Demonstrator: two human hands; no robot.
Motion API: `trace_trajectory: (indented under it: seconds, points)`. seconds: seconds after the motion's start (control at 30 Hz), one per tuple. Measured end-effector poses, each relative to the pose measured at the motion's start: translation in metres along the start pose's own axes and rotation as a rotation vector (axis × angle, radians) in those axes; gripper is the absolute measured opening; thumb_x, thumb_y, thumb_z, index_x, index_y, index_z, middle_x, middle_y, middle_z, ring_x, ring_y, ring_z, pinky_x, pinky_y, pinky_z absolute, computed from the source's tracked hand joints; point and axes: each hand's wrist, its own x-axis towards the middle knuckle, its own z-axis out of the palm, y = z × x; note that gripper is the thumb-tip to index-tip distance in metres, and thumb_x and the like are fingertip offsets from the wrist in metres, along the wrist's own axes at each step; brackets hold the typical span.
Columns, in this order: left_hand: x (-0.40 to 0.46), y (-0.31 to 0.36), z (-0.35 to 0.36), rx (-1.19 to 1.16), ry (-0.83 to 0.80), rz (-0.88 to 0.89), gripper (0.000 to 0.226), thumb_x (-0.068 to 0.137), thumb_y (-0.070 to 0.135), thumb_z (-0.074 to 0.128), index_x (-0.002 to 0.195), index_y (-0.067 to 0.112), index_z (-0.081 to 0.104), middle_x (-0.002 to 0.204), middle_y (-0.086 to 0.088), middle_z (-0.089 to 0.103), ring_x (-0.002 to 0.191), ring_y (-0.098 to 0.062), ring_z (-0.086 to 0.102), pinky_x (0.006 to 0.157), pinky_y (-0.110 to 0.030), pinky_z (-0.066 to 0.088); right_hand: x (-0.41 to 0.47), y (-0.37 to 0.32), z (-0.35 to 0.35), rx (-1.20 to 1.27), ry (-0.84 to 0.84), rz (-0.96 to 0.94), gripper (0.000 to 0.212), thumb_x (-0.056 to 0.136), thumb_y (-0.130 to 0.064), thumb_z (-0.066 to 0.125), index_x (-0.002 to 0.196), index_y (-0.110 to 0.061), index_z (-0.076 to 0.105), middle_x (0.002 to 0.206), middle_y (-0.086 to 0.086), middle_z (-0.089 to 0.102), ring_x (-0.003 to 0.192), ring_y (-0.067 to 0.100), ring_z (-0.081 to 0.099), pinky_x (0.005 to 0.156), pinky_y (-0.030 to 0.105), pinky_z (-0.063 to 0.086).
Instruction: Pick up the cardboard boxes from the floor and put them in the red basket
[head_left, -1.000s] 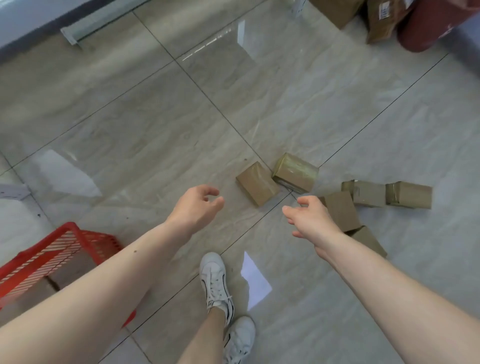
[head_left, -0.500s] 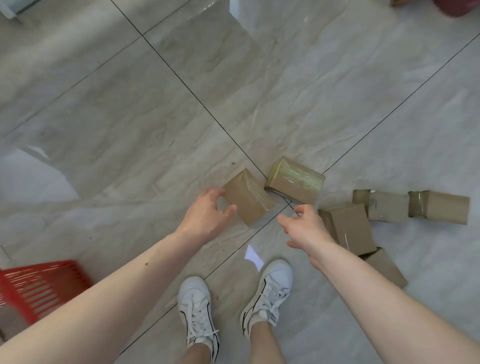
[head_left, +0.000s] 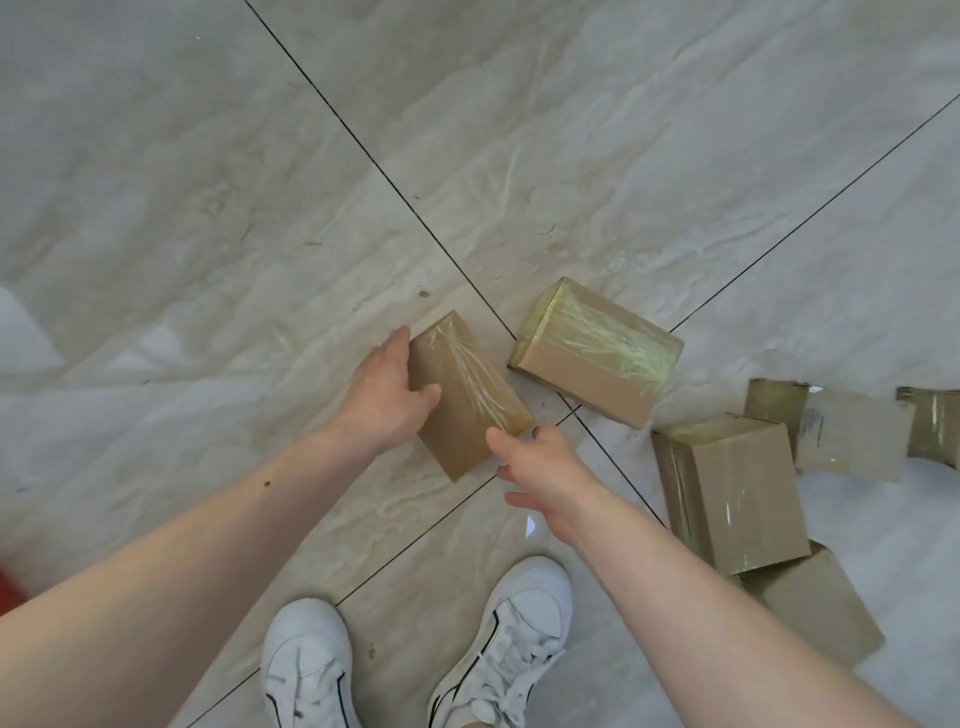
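Note:
Several taped brown cardboard boxes lie on the grey tiled floor. The nearest box lies at an angle in the middle. My left hand clasps its left side, thumb on top and fingers along the far edge. My right hand is at the box's near right corner, fingers spread and thumb touching it. A second box lies just right of it. Only a blurred sliver of the red basket shows at the left edge.
More boxes lie to the right: one upright, one under it, and two farther back. My white shoes stand at the bottom. A small white paper scrap lies under my right wrist.
I have bent lower and closer to the boxes. My left hand went from open air onto the nearest box; my right hand reached its near corner. The basket slid almost out of view.

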Motion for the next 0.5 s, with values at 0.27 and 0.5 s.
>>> trace_trajectory:
  seconds: [0.27,0.5]
  points:
    - [-0.028,0.007,-0.021,-0.099,0.021,-0.083,0.061,0.086,0.024,0.059,0.144,0.021,0.040,0.139,-0.009,0.046,0.127,-0.035,0.045,0.107,-0.052,0.040,-0.032,-0.016,-0.004,-0.003,-0.001,-0.058,0.042,0.091,-0.033,0.061,0.128,-0.020,0.046,0.123,0.000,0.060,0.112,0.021,0.058,0.103,0.045,0.047]
    - [-0.096,0.037,-0.077,-0.149,0.169,-0.085,0.052,0.085,0.026,0.061,0.135,0.019,0.048,0.133,-0.008,0.051,0.120,-0.035,0.051,0.103,-0.050,0.044,-0.129,-0.043,-0.010,0.041,0.065,-0.231,0.030,0.092,-0.021,0.060,0.118,-0.027,0.046,0.107,-0.006,0.062,0.091,0.008,0.059,0.066,0.017,0.043]
